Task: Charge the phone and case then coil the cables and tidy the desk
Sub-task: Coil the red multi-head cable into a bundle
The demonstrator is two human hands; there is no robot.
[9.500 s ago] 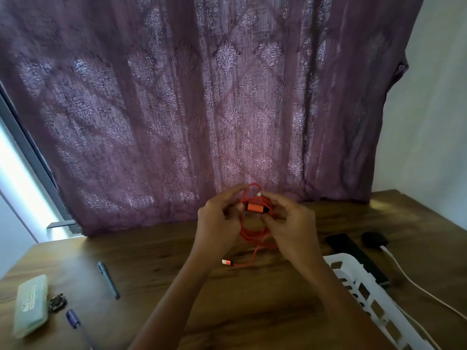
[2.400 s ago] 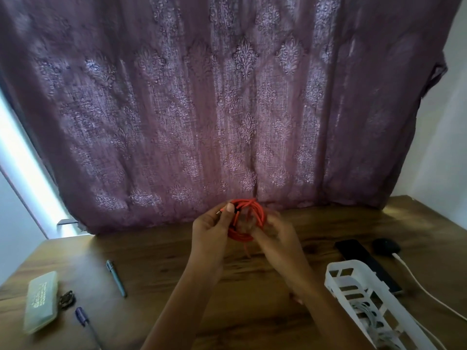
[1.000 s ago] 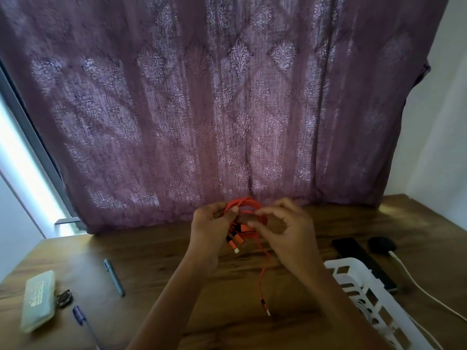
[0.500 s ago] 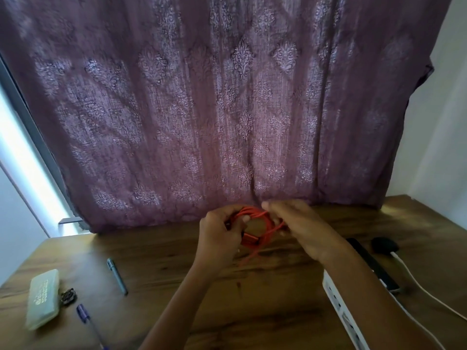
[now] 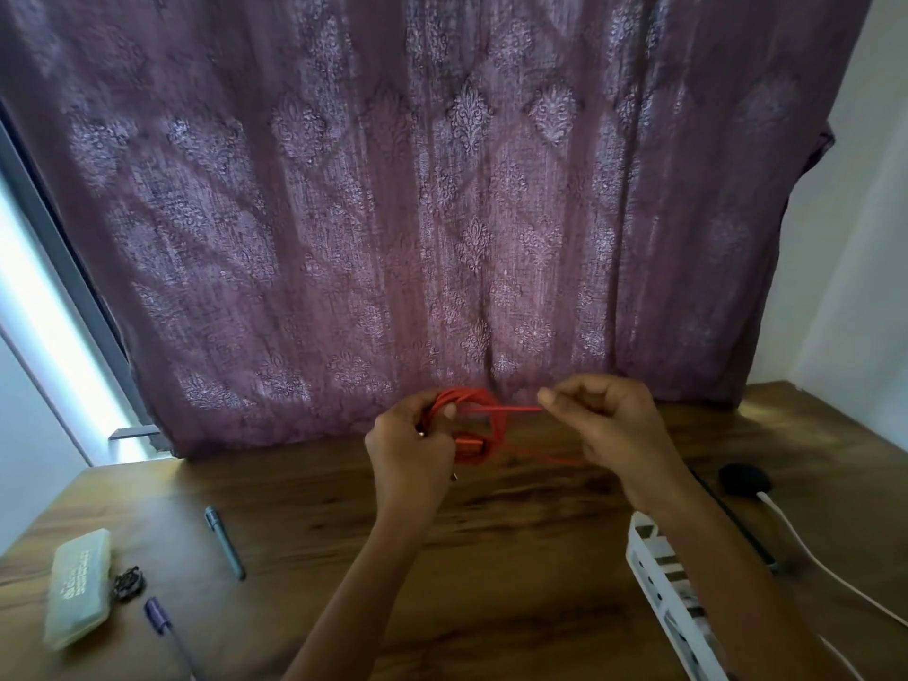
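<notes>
In the head view, the red cable (image 5: 474, 419) is wound into a small round coil and held in the air above the far middle of the wooden table (image 5: 491, 557), just in front of the curtain (image 5: 442, 213). The left hand (image 5: 408, 449) grips the coil's left side, fingers curled round the bundled loops, with an orange plug body showing inside the ring. The right hand (image 5: 609, 430) pinches one loose strand between thumb and forefinger; that strand runs straight and taut from the coil to the fingertips. A second, blurred strand trails lower from the coil toward the right hand.

Near the table's right edge lies a black rounded case (image 5: 744, 479) with a white cable (image 5: 825, 567) plugged into it and running off toward the near right corner. Beside it, a dark phone (image 5: 735, 522) is largely hidden by the right forearm, which also covers part of a white slotted basket (image 5: 658, 577). Toward the left edge lie a grey pen (image 5: 225, 542), a purple pen (image 5: 162, 621), a pale green box (image 5: 78, 587) and, touching it, a small dark metal object (image 5: 128, 582) too small to identify.
</notes>
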